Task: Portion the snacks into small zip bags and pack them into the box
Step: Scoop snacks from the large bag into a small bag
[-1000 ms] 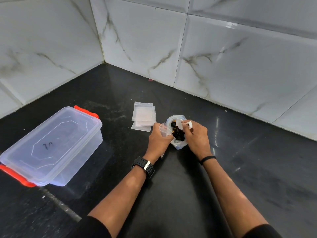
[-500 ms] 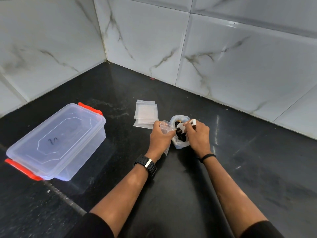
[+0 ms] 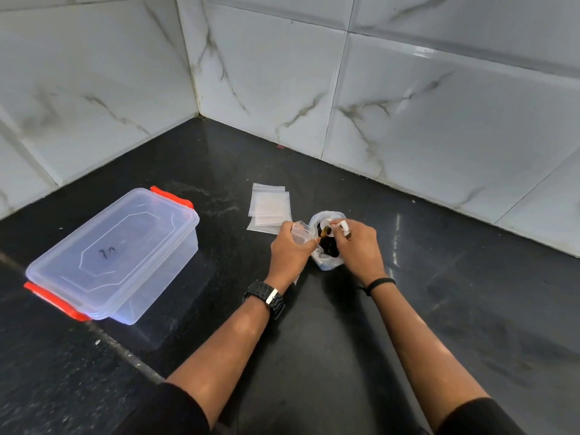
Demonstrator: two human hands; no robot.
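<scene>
My left hand (image 3: 290, 248) grips a small clear zip bag (image 3: 302, 233) with its mouth held open, just left of a larger white plastic bag (image 3: 326, 262) full of dark snacks (image 3: 329, 246). Over that bag's mouth, my right hand (image 3: 357, 249) pinches a white plastic spoon (image 3: 335, 228) that carries a brownish snack piece beside the zip bag's opening. A short stack of empty zip bags (image 3: 270, 205) lies flat on the black counter behind my left hand. The clear box (image 3: 110, 255), lid on with orange clips, stands at the left.
Black stone counter (image 3: 345, 340) runs into a corner of white marbled wall tiles (image 3: 408, 105). A seam line crosses the counter at the lower left, in front of the box. A small red speck lies at the wall's foot.
My right hand has lifted the spoon from the snack bag toward the zip bag's mouth. The view has shifted slightly; the box and the stack lie where they were.
</scene>
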